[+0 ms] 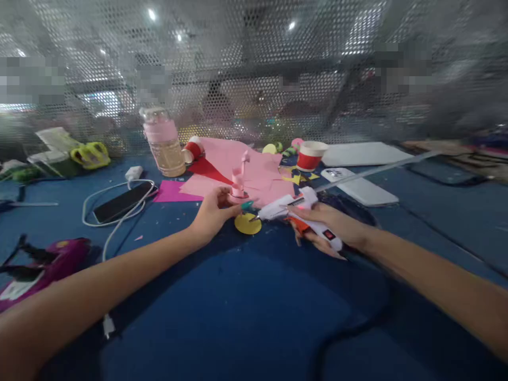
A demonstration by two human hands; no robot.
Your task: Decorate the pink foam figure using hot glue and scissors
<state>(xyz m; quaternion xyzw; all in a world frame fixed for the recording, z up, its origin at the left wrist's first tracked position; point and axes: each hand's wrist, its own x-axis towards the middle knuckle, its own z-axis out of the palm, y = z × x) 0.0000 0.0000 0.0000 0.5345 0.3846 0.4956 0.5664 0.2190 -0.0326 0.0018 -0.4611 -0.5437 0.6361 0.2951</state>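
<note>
In my right hand (319, 227) is a white glue gun (278, 206) with an orange trigger, a red switch and a clear glue stick (377, 170) running out of its back. Its nozzle points left, just over a yellow paper disc (248, 225) on the table. My left hand (214, 214) is closed at the round base of a small pink paper model (238, 188), thumb in front. A teal piece (246, 205) lies by the thumb tip, between the model and the nozzle; whether the thumb touches it I cannot tell.
Pink paper sheets (222, 156) lie behind my hands. Around them are a bottle (164, 143), a red-and-white paper cup (310, 156), a white phone (359, 188), a black phone (123, 202) with a white cable, and a purple pouch (59, 262). A perforated metal screen (222, 53) stands behind.
</note>
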